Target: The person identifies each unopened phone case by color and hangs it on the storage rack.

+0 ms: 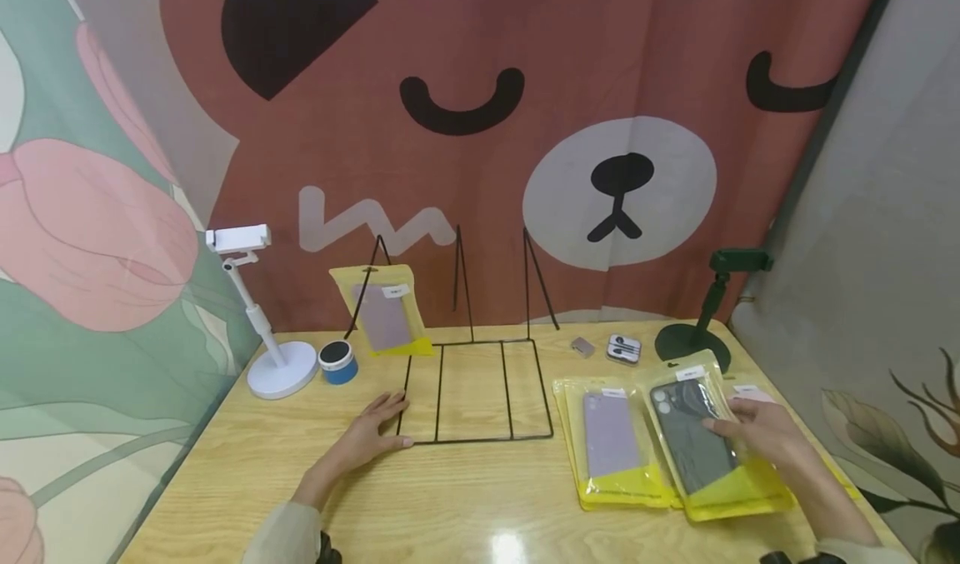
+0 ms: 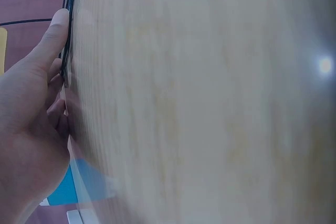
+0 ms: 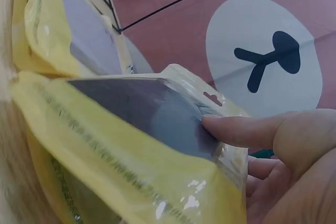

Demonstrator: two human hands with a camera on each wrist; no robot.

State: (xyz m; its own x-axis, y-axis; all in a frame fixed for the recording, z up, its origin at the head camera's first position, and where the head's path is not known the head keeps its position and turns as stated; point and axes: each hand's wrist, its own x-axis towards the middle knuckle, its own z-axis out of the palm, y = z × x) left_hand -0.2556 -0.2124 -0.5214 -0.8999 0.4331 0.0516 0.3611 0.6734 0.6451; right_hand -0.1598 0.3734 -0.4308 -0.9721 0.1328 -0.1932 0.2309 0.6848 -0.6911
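Note:
My right hand (image 1: 765,431) pinches a packaged dark phone case (image 1: 693,435), thumb on its clear front and fingers behind. The package's right edge is lifted in the right wrist view, and another yellow package (image 3: 79,198) shows beneath it. Beside it on the table lies a packaged purple phone case (image 1: 611,435) on top of another yellow pouch. My left hand (image 1: 367,426) rests at the front left corner of a black wire rack (image 1: 480,441), fingers spread and relaxed. Its thumb touches the wire in the left wrist view. Another packaged purple case (image 1: 384,314) stands upright in the rack's left end.
A white phone stand (image 1: 281,370) and a small blue round speaker (image 1: 339,364) stand left of the rack. Back right are a green phone stand (image 1: 693,343), boxed earphones (image 1: 624,348) and a small grey block (image 1: 582,346). A bear-print curtain (image 1: 480,172) hangs behind the table.

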